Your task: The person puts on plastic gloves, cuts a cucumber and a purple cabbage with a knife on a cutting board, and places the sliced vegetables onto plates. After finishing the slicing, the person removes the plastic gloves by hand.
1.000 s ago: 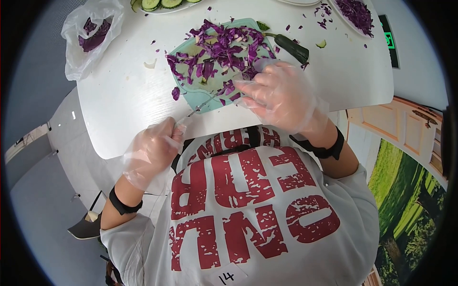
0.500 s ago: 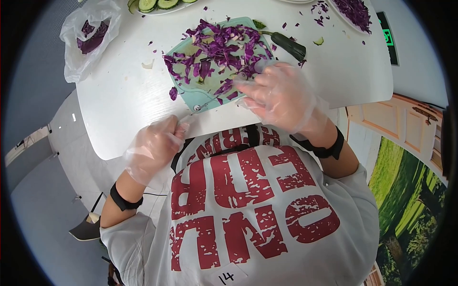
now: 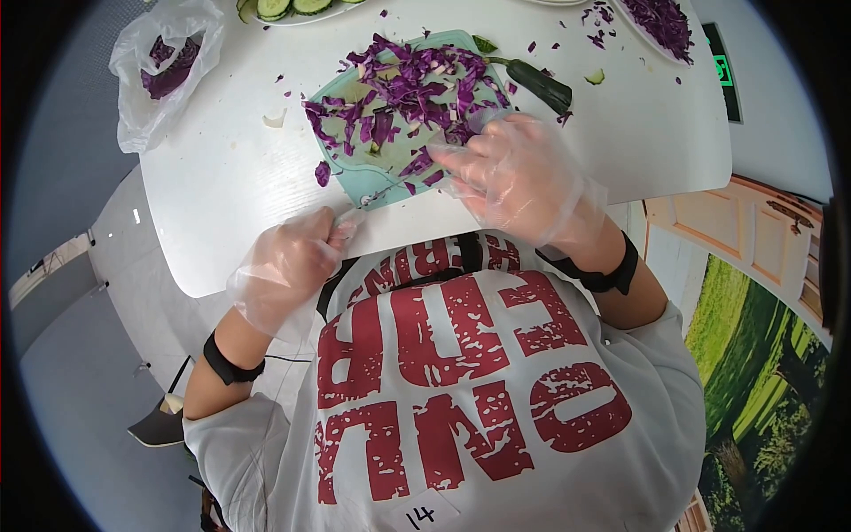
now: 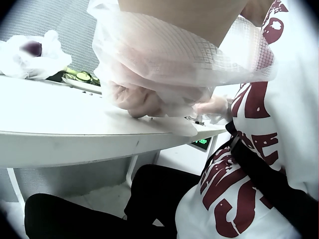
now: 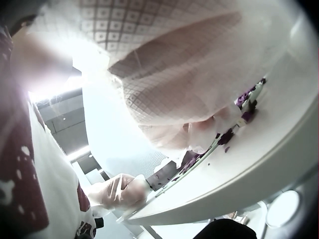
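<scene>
My gloved left hand [image 3: 291, 266] grips a knife at the near left of the board. The knife's blade [image 5: 164, 175] shows in the right wrist view, low over the pale green cutting board [image 3: 359, 182]. My gloved right hand [image 3: 523, 177] is at the board's right side, its curled fingertips holding purple cabbage near the blade; the fingers partly hide the piece. Chopped purple cabbage [image 3: 417, 93] covers much of the board. Fingers of the left hand hide the knife's handle.
A cucumber piece [image 3: 539, 86] lies right of the board. Shredded cabbage fills a plate [image 3: 628, 25] at the back right, and cucumber slices [image 3: 310, 5] lie on another plate. A plastic bag [image 3: 137, 111] holds more cabbage. Scraps dot the white table [image 3: 230, 195].
My left hand has shifted slightly up toward the board with the knife. My right hand stays at the cabbage with only slight finger movement.
</scene>
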A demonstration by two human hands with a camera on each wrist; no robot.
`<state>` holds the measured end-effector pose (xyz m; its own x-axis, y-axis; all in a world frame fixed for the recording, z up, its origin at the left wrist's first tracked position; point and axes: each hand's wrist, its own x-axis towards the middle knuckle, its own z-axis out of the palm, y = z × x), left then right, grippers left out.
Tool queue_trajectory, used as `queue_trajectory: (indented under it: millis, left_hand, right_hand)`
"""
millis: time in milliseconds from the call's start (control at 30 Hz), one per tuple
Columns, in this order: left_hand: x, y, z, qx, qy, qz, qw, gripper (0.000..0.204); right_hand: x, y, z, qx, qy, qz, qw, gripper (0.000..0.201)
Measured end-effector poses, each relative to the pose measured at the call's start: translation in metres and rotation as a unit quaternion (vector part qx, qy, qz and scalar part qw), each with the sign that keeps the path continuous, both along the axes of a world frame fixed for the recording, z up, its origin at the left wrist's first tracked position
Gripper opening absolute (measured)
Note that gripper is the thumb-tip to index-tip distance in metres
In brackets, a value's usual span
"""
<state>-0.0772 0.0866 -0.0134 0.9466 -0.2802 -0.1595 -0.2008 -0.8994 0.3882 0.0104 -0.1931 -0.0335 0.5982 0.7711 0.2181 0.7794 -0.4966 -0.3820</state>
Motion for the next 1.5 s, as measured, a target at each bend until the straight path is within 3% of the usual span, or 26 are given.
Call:
queue_trajectory:
  millis: [367, 733, 967, 1133, 1333, 1500]
  left_hand:
    - [0.005, -0.002, 0.001, 0.034, -0.030, -0.005, 0.999, 0.032]
    - [0.014, -0.015, 0.010, 0.040, 0.025, 0.035, 0.998, 0.035]
    - [0.011, -0.016, 0.008, 0.070, 0.042, 0.034, 0.996, 0.032]
    - [0.013, -0.020, 0.017, 0.058, 0.111, 0.058, 0.990, 0.029]
    - [0.017, -0.019, 0.028, 0.035, 0.182, 0.084, 0.979, 0.030]
    - [0.007, -0.014, 0.029, 0.033, 0.158, 0.102, 0.982, 0.032]
  right_hand:
    - [0.001, 0.002, 0.000, -0.010, 0.030, 0.005, 0.999, 0.032]
    - [-0.001, 0.003, -0.007, 0.028, -0.044, -0.012, 0.999, 0.032]
    - [0.000, -0.001, 0.000, 0.023, -0.001, -0.012, 1.000, 0.031]
    - [0.001, 0.002, 0.004, 0.025, -0.007, 0.026, 0.999, 0.029]
    - [-0.003, 0.006, -0.002, 0.029, -0.047, 0.003, 0.998, 0.030]
    - [-0.003, 0.006, -0.003, 0.027, -0.049, -0.006, 0.998, 0.029]
